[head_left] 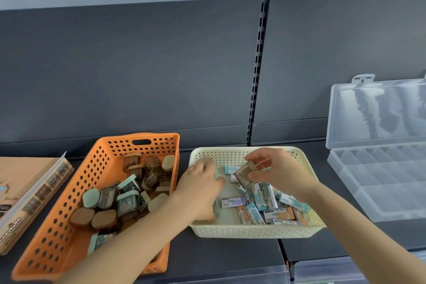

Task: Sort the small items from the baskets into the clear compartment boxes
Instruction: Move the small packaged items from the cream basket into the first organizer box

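Note:
A cream basket [253,230] in the middle holds several small wrapped erasers [232,202]. To its left an orange basket [57,226] is filled with several small brown and mint sharpeners [128,200]. My right hand [276,170] hovers over the cream basket, pinching a small brown translucent sharpener [244,175]. My left hand [202,191] reaches into the cream basket's left side, fingers curled down on its floor; whether it grips anything is hidden. A clear compartment box [380,182] lies open at the right, lid upright.
A brown cardboard display box [25,191] lies at the far left. Behind everything stands a dark grey shelf back panel [161,71] with a slotted upright. The dark shelf's front edge runs just below the baskets.

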Available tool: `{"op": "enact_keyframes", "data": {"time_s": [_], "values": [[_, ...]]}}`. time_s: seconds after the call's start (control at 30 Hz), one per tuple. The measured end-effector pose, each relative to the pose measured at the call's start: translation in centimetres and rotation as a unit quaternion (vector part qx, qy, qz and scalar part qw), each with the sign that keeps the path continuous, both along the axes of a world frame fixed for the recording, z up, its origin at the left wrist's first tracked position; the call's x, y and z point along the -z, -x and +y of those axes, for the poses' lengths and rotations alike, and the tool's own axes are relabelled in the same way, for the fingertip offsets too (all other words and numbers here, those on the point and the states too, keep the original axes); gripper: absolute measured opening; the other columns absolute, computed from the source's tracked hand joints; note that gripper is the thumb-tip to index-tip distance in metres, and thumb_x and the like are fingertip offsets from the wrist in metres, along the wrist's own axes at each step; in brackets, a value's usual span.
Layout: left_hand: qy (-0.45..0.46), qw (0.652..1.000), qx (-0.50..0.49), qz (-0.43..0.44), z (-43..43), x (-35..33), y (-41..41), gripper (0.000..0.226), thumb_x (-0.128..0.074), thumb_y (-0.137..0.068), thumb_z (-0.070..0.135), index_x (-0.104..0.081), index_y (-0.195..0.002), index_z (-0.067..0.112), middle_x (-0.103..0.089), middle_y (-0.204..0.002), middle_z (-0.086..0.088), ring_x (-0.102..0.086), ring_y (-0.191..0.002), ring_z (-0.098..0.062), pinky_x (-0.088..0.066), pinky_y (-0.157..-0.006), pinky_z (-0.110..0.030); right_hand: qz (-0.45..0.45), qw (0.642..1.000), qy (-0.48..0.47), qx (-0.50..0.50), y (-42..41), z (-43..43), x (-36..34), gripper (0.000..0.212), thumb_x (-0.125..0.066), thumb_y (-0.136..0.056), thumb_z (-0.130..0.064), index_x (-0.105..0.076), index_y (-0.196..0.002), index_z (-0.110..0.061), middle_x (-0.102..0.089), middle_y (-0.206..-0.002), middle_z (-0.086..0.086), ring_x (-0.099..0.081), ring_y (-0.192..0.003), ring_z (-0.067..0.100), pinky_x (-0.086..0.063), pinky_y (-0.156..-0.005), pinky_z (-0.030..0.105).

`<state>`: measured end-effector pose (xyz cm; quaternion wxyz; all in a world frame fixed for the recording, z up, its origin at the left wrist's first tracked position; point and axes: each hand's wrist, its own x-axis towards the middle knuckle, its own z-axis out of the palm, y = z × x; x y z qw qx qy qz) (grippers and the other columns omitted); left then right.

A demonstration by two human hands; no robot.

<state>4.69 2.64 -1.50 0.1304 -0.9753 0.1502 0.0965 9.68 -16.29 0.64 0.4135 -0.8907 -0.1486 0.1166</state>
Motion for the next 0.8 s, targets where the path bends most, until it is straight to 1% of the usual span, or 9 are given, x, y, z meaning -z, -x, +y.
{"op": "enact_keyframes", "data": {"time_s": [0.13,0.23,0.37,0.47,0.53,0.63,0.7,0.73,0.8], "values": [[0.058,0.998,0.006,0.011,-0.6,-0.3,0.1,0.051,-0.063,-0.080,0.025,-0.049,-0.127,0.013,-0.038,-0.129,-0.010,-0.034,-0.123,-0.033,-0.047,-0.093,-0.042,0.000,1.000,-0.015,0.006,0.3,-0.4,0.2,0.035,-0.075,-0.077,-0.011,-0.066,-0.108,-0.025,-0.064,-0.091,-0.012,-0.061,-0.083,0.003,-0.045,-0.063,0.010],[0.176,0.983,-0.034,0.022,-0.2,0.3,0.2,0.062,-0.068,-0.079,0.021,-0.042,-0.135,0.016,-0.027,-0.139,-0.002,-0.034,-0.129,-0.028,-0.048,-0.094,-0.037,-0.001,0.999,-0.030,0.016,0.3,-0.7,0.4,0.034,-0.075,-0.077,-0.010,-0.066,-0.106,-0.025,-0.065,-0.091,-0.012,-0.062,-0.083,0.003,-0.044,-0.060,0.009],[0.205,0.970,-0.113,0.061,-0.8,0.6,0.0,0.074,-0.066,-0.084,0.022,-0.025,-0.144,0.013,-0.004,-0.156,-0.012,-0.006,-0.144,-0.033,-0.024,-0.116,-0.042,-0.004,0.998,-0.048,0.027,0.3,-1.0,0.5,0.031,-0.076,-0.076,-0.011,-0.067,-0.101,-0.026,-0.067,-0.090,-0.010,-0.064,-0.083,0.004,-0.050,-0.066,0.013],[0.178,0.974,-0.120,0.073,-1.4,1.2,0.0,0.081,-0.056,-0.085,0.000,-0.011,-0.150,0.015,0.006,-0.157,-0.019,0.008,-0.145,-0.038,-0.013,-0.118,-0.050,-0.007,0.998,-0.056,0.035,0.3,-1.0,0.5,0.030,-0.077,-0.075,-0.010,-0.068,-0.100,-0.024,-0.068,-0.089,-0.009,-0.065,-0.082,0.005,-0.054,-0.072,0.020],[0.200,0.971,-0.098,0.085,-1.1,1.5,0.1,0.084,-0.054,-0.082,-0.006,-0.011,-0.151,0.018,0.010,-0.158,-0.014,0.012,-0.146,-0.031,-0.012,-0.119,-0.047,-0.010,0.998,-0.053,0.036,0.3,-1.1,0.5,0.031,-0.077,-0.075,-0.011,-0.068,-0.101,-0.025,-0.068,-0.090,-0.010,-0.065,-0.084,0.005,-0.055,-0.075,0.021],[0.221,0.968,-0.056,0.106,-0.3,1.1,0.1,0.088,-0.066,-0.081,0.010,-0.013,-0.150,0.022,0.004,-0.158,-0.003,0.005,-0.146,-0.023,-0.018,-0.118,-0.039,-0.005,0.998,-0.050,0.033,0.1,-1.2,0.7,0.032,-0.077,-0.075,-0.011,-0.068,-0.102,-0.024,-0.068,-0.091,-0.010,-0.065,-0.084,0.006,-0.054,-0.074,0.021],[0.183,0.976,-0.039,0.113,-0.2,0.8,0.2,0.089,-0.066,-0.081,0.014,-0.012,-0.150,0.025,0.002,-0.156,-0.002,-0.002,-0.145,-0.028,-0.023,-0.116,-0.041,0.001,0.998,-0.053,0.028,0.0,-1.1,1.0,0.033,-0.077,-0.075,-0.009,-0.068,-0.104,-0.022,-0.068,-0.091,-0.009,-0.065,-0.084,0.006,-0.052,-0.070,0.017],[0.155,0.980,-0.036,0.117,-0.4,0.6,0.2,0.088,-0.063,-0.081,0.007,-0.011,-0.150,0.027,0.004,-0.156,0.000,-0.012,-0.142,-0.034,-0.031,-0.111,-0.042,0.004,0.998,-0.056,0.026,-0.1,-1.0,1.0,0.033,-0.077,-0.075,-0.009,-0.068,-0.104,-0.022,-0.068,-0.090,-0.009,-0.064,-0.084,0.006,-0.051,-0.068,0.016],[0.099,0.988,-0.031,0.117,-1.1,0.2,0.0,0.087,-0.056,-0.078,-0.005,-0.015,-0.148,0.028,0.005,-0.154,-0.002,-0.045,-0.117,-0.039,-0.047,-0.081,-0.039,0.005,0.998,-0.060,0.024,-0.1,-0.9,0.9,0.033,-0.077,-0.075,-0.009,-0.068,-0.103,-0.023,-0.067,-0.090,-0.009,-0.064,-0.083,0.006,-0.051,-0.067,0.015]]}}
